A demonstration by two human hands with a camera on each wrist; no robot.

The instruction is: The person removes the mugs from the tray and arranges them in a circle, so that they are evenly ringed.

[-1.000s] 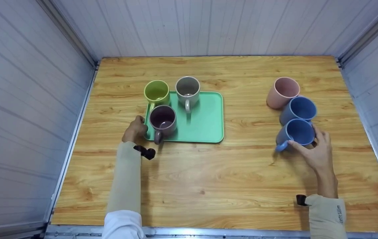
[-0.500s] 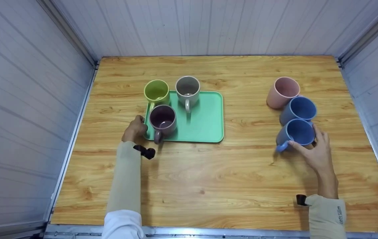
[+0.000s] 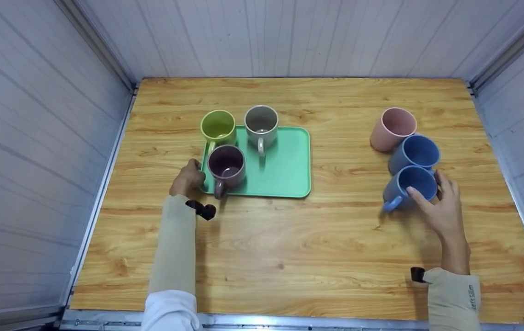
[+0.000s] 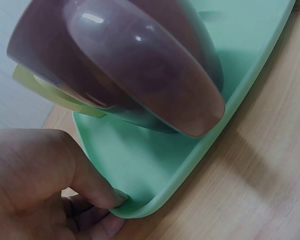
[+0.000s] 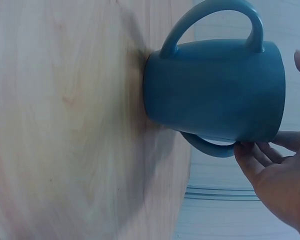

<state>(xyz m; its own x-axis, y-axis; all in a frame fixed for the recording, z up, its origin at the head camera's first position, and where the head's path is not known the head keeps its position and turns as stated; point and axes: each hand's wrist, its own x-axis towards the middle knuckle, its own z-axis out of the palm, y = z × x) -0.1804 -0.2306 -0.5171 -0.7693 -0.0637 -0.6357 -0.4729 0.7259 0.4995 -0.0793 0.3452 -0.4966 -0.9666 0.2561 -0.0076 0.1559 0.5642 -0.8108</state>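
My left hand (image 3: pixel 187 178) pinches the left edge of a green tray (image 3: pixel 276 174), near its front corner. In the left wrist view the thumb (image 4: pixel 102 192) lies on the tray's rim with fingers below it. On the tray's left part stand a dark purple mug (image 3: pixel 226 168), a yellow-green mug (image 3: pixel 218 131) and a grey mug (image 3: pixel 262 126). My right hand (image 3: pixel 443 207) is at the front blue mug (image 3: pixel 402 188), its thumb raised off the wall, over the rim. In the right wrist view its fingers (image 5: pixel 250 160) touch the mug's side beside a second blue handle (image 5: pixel 210 147).
Right behind the front blue mug stands another blue mug (image 3: pixel 411 154), close against it. A pink mug (image 3: pixel 384 133) is farther back, near that one. Wood-grain table (image 3: pixel 289 257) lies between tray and mugs. White panels (image 3: pixel 289 37) close off the back and sides.
My right thumb has come away from the front blue mug's handle side and now sits over its rim. That mug has barely moved. The left hand keeps its place on the tray.
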